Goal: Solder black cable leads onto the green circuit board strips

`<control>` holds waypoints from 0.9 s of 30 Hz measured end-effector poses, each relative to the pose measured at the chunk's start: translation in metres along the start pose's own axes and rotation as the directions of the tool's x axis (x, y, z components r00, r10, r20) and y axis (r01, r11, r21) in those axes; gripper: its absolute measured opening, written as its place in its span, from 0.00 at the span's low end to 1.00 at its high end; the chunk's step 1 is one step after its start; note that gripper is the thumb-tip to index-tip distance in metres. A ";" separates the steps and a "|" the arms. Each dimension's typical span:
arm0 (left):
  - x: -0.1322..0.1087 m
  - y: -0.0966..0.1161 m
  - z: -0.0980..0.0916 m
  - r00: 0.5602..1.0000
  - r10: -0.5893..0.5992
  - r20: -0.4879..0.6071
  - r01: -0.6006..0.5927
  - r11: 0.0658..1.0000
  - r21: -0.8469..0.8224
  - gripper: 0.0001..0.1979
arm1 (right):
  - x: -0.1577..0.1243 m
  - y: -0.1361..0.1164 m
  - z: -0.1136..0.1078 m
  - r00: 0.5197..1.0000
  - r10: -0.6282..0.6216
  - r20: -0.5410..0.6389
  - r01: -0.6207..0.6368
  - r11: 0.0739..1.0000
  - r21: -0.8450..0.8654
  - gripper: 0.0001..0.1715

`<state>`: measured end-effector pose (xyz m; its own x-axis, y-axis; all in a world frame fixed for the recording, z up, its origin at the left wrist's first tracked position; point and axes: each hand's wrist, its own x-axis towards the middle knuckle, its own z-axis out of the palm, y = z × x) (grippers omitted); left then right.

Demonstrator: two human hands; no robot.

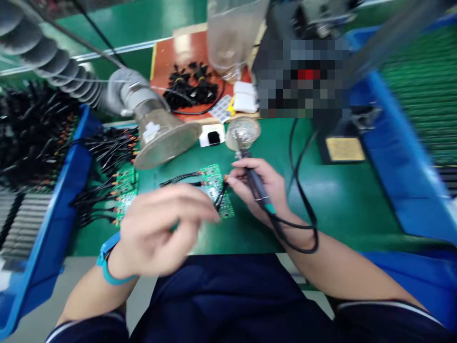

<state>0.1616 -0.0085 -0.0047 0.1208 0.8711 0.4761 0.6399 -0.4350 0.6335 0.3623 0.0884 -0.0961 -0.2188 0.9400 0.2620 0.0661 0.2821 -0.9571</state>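
Observation:
My right hand (pixel 262 190) is wrapped round a soldering iron (pixel 255 183) whose black cord (pixel 300 233) loops back over my wrist. Its tip points up towards a round tip-cleaner tin (pixel 244 131). My left hand (pixel 167 228), blurred by motion, hovers with fingers curled over a green circuit board (pixel 216 188) that has black wires (pixel 178 178) attached. A blue strap (pixel 107 274) circles my left wrist. What the left fingers hold is smeared.
A fume-extractor hose with a clear funnel (pixel 160 136) hangs over the green mat (pixel 339 200). More boards with wires (pixel 123 195) lie at left beside a blue bin (pixel 53 209). Black connectors (pixel 193 88) sit on an orange pad behind. Another blue bin (pixel 400 157) stands at right.

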 end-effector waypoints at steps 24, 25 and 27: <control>0.014 -0.046 0.070 0.988 -0.147 0.051 0.147 0.989 0.016 0.08 | -0.003 0.001 0.004 0.897 -0.412 0.162 0.440 0.871 -0.219 0.16; 0.014 -0.046 0.070 0.982 -0.179 0.055 0.179 0.984 -0.004 0.09 | -0.003 0.001 0.005 0.899 -0.406 0.164 0.435 0.873 -0.221 0.16; 0.014 -0.046 0.071 0.958 -0.281 0.064 0.285 0.955 -0.083 0.08 | -0.003 0.002 0.006 0.907 -0.389 0.163 0.417 0.883 -0.213 0.16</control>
<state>0.1872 0.0394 -0.0705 -0.0153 0.9709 0.2389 0.5825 -0.1855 0.7914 0.3577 0.0846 -0.0996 -0.3831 0.7111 0.5896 0.1748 0.6826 -0.7096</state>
